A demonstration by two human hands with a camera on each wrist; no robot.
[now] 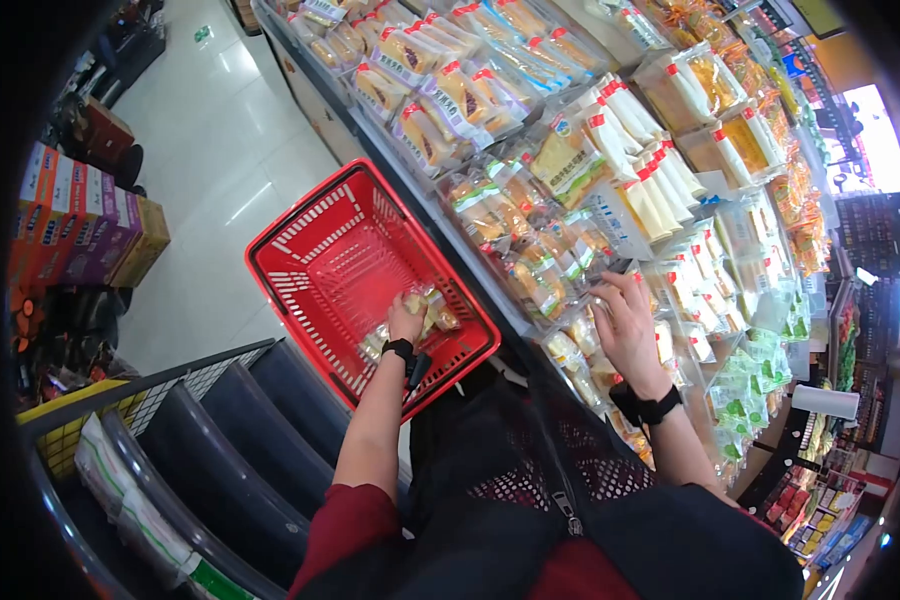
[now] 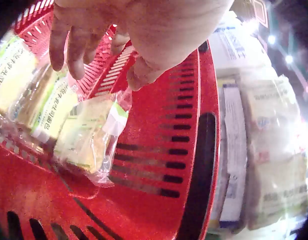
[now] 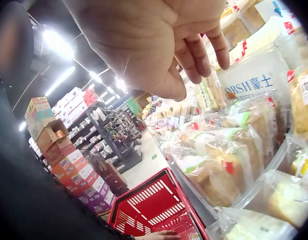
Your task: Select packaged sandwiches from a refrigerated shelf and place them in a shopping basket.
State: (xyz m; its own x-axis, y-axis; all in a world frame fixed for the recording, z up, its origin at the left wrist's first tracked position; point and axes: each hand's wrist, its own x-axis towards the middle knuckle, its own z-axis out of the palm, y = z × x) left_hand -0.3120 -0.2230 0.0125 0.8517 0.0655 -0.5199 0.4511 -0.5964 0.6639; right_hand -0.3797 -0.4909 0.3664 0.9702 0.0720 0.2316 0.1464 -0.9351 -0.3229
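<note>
Head: high, down on basket (image 1: 320,262), shelf edge (image 1: 475,262). Left wrist: close over basket. Right wrist: along shelf edge. All share basket.

- Left hand (image 2: 159,30): wrist cut off by the left wrist view's top edge.
- Right hand (image 3: 139,45): cut off at top, right wrist view.
- Red shopping basket (image 3: 144,200): lower part beyond that view's bottom edge.
- Leftmost bread pack (image 2: 13,72): cropped at left, left wrist view.
- Lit screen (image 1: 870,135): content washed out, head view.
- Far-shelf goods (image 1: 830,510): too small to identify.
</note>
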